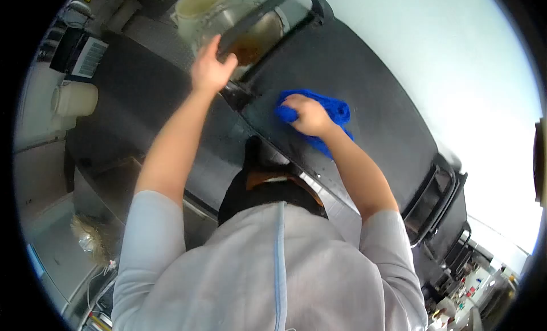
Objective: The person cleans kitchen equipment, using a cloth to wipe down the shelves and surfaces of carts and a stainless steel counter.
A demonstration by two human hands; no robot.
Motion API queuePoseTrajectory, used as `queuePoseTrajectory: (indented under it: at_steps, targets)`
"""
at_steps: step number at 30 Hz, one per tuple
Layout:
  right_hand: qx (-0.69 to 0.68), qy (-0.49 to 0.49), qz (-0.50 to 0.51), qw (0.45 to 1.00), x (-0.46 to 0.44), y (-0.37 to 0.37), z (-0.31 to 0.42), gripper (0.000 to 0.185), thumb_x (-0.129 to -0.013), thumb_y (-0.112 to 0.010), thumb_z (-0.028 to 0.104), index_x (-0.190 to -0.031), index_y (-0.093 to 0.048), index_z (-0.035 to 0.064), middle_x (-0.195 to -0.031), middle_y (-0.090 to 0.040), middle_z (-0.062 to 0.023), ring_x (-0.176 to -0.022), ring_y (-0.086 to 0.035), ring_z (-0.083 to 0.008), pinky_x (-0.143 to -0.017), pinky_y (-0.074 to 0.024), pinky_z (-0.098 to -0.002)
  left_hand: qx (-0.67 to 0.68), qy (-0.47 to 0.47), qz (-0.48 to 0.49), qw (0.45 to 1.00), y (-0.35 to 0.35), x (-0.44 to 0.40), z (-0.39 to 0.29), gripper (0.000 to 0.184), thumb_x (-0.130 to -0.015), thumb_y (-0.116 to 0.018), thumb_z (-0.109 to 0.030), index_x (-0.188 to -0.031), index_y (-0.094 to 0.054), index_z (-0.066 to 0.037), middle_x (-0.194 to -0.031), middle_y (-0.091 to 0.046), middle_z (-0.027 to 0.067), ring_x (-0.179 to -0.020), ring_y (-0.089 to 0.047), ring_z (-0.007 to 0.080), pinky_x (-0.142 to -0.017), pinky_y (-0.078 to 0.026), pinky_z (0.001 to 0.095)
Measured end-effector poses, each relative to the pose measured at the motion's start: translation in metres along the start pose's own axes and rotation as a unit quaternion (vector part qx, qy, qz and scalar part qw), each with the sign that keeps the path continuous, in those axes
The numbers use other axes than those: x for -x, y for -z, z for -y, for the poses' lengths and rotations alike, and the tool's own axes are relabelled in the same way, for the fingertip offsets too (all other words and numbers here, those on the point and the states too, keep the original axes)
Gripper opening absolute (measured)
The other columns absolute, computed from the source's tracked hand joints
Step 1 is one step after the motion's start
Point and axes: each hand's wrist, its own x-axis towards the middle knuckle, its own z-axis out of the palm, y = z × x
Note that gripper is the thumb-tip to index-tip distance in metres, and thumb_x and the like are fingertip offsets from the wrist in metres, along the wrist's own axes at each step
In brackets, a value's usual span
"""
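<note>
My right hand (307, 115) presses a crumpled blue cloth (336, 110) onto the black top of a cart (376, 94), its fingers closed over a bunched part. Loose folds spread out around the hand. At the cart's upper left end, my left hand (211, 71) is on the corner of the black handle (259, 16), thumb on one side and index finger on the other. The hand covers that corner, and its other fingers are hidden. Wet-looking spots show on the cart's near edge.
Behind the handle stand a pale bucket (196, 3) and a metal container (265, 31) with brownish contents. More black carts (436, 202) stand at the right by the white wall (456, 63). A cream container (77, 99) is at the left.
</note>
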Motion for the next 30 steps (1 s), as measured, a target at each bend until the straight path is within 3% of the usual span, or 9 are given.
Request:
queuePoseTrajectory:
  at_steps: [2,4,7,12,15,19,23,25,30]
  targets:
    - [-0.072,-0.152,-0.096,0.981,-0.018,0.052,0.008,0.043,-0.077,-0.082,0.021,-0.112,-0.066,0.0011,-0.114,-0.067,-0.0208,-0.110,-0.064,-0.0351,-0.097,-0.0493,-0.0399,0.026,-0.003,-0.002,1.000,-0.013,-0.004,-0.009,0.064,-0.080,-0.071,-0.035,-0.138,-0.055,-0.012,-0.125,-0.062,0.0204,-0.115,-0.060,0.0380,-0.096,-0.049,0.0450]
    - [-0.258,-0.280,-0.134,0.915,-0.037,0.104,0.022,0.035,-0.083,-0.080,0.019,-0.112,-0.067,0.0033,-0.103,-0.071,-0.0075,-0.096,-0.064,-0.0164,-0.089,-0.0503,-0.0329,0.041,0.006,-0.003,0.999,-0.017,0.000,-0.014,0.063,-0.080,-0.071,-0.033,-0.137,-0.055,-0.012,-0.121,-0.063,0.0198,-0.110,-0.061,0.0389,-0.092,-0.051,0.0462]
    - [-0.439,-0.155,-0.247,0.850,-0.089,0.159,0.047,0.041,-0.094,-0.070,0.031,-0.120,-0.061,0.0022,-0.107,-0.067,-0.0037,-0.098,-0.061,-0.0136,-0.087,-0.0491,-0.0326,0.060,0.026,0.010,0.998,-0.021,0.001,-0.021,0.065,-0.078,-0.071,-0.031,-0.137,-0.053,-0.012,-0.116,-0.062,0.0184,-0.103,-0.063,0.0399,-0.087,-0.052,0.0474]
    - [-0.264,-0.301,-0.192,0.896,-0.220,0.187,0.057,0.060,-0.102,-0.049,0.049,-0.135,-0.052,-0.0003,-0.123,-0.063,-0.0121,-0.093,-0.061,-0.0202,-0.082,-0.0473,-0.0340,0.070,0.022,0.018,0.997,-0.024,0.003,-0.026,0.065,-0.079,-0.069,-0.029,-0.139,-0.051,-0.013,-0.109,-0.060,0.0185,-0.097,-0.063,0.0406,-0.080,-0.053,0.0484]
    - [-0.193,-0.258,-0.195,0.926,-0.250,0.174,0.048,0.056,-0.103,-0.047,0.048,-0.140,-0.048,0.0052,-0.129,-0.060,-0.0124,-0.090,-0.064,-0.0226,-0.076,-0.0501,-0.0343,0.073,0.018,0.031,0.997,-0.027,0.002,-0.026,0.064,-0.080,-0.068,-0.030,-0.140,-0.051,-0.012,-0.107,-0.059,0.0179,-0.095,-0.063,0.0395,-0.079,-0.053,0.0485]
    - [-0.447,-0.180,-0.330,0.811,-0.246,0.200,0.055,0.050,-0.103,-0.053,0.038,-0.133,-0.045,-0.0013,-0.118,-0.061,-0.0220,-0.088,-0.069,-0.0338,-0.078,-0.0599,-0.0424,0.080,0.006,0.003,0.997,-0.033,0.003,-0.027,0.063,-0.081,-0.067,-0.028,-0.139,-0.050,-0.011,-0.106,-0.059,0.0177,-0.091,-0.063,0.0397,-0.077,-0.053,0.0480]
    - [-0.484,-0.022,-0.450,0.750,-0.184,0.282,0.089,0.044,-0.105,-0.048,0.037,-0.126,-0.050,-0.0006,-0.119,-0.064,-0.0193,-0.108,-0.065,-0.0371,-0.093,-0.0515,-0.0592,0.108,0.005,0.011,0.994,-0.032,0.001,-0.030,0.063,-0.079,-0.068,-0.025,-0.138,-0.051,-0.010,-0.108,-0.059,0.0173,-0.094,-0.063,0.0392,-0.078,-0.053,0.0476]
    - [-0.429,-0.010,-0.528,0.733,-0.138,0.318,0.124,0.042,-0.104,-0.049,0.037,-0.123,-0.056,0.0003,-0.117,-0.066,-0.0176,-0.115,-0.062,-0.0329,-0.101,-0.0457,-0.0586,0.103,0.009,0.013,0.995,-0.033,0.001,-0.029,0.063,-0.079,-0.069,-0.024,-0.138,-0.051,-0.011,-0.107,-0.060,0.0169,-0.095,-0.064,0.0384,-0.078,-0.053,0.0471]
    - [-0.316,-0.047,-0.620,0.716,-0.021,0.362,0.103,0.040,-0.100,-0.058,0.034,-0.119,-0.063,-0.0005,-0.114,-0.068,-0.0190,-0.108,-0.066,-0.0305,-0.099,-0.0502,-0.0481,0.098,-0.020,0.003,0.995,-0.031,0.003,-0.024,0.064,-0.080,-0.069,-0.021,-0.139,-0.049,-0.007,-0.103,-0.059,0.0155,-0.088,-0.064,0.0355,-0.072,-0.053,0.0444]
